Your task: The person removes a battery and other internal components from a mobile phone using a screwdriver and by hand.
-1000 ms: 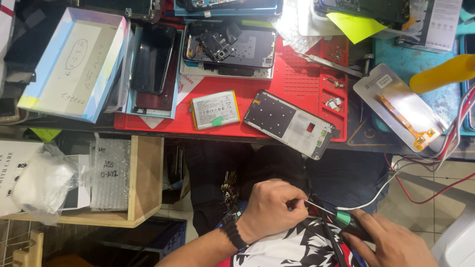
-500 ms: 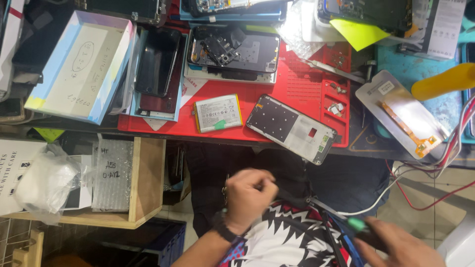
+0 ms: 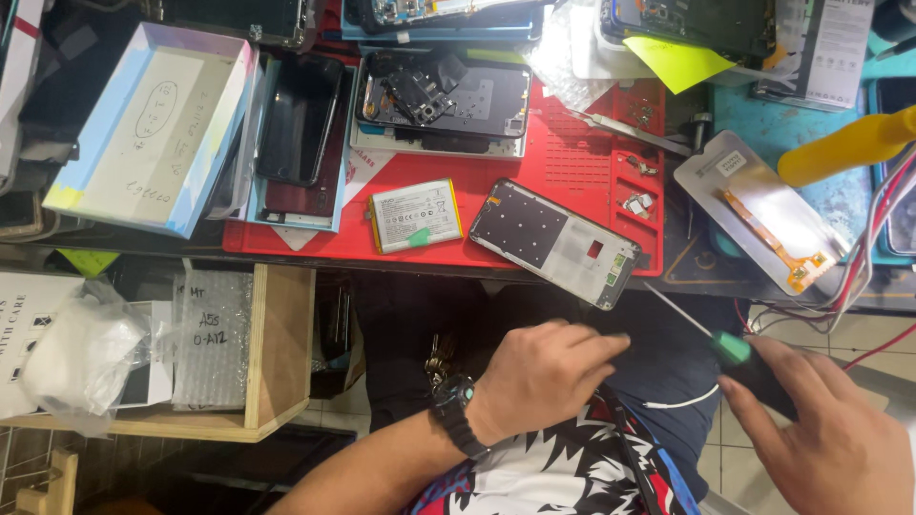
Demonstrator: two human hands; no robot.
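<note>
Cluttered red mat (image 3: 572,162) sits well above the fingers, a bare phone frame (image 3: 558,242) nearest them. His right hand (image 3: 830,439) grips a green-collared screwdriver (image 3: 725,341), tip angled toward that frame; his left hand (image 3: 544,377), loosely curled and empty, hovers just beside the shaft, seemingly to steady it.

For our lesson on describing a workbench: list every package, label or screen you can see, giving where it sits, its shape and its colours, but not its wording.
Phone box: far left of bench, flat rectangle, white lid with pastel edges.
Battery: on the red mat, small white rectangle, yellow edges, green tab.
Phone screen: right of the box, black glass.
Display panel: right of mat, silver back, orange ribbon.
Sticky note: top right, yellow-green.
Bubble-wrap bag: in the wooden tray, silvery.
</note>
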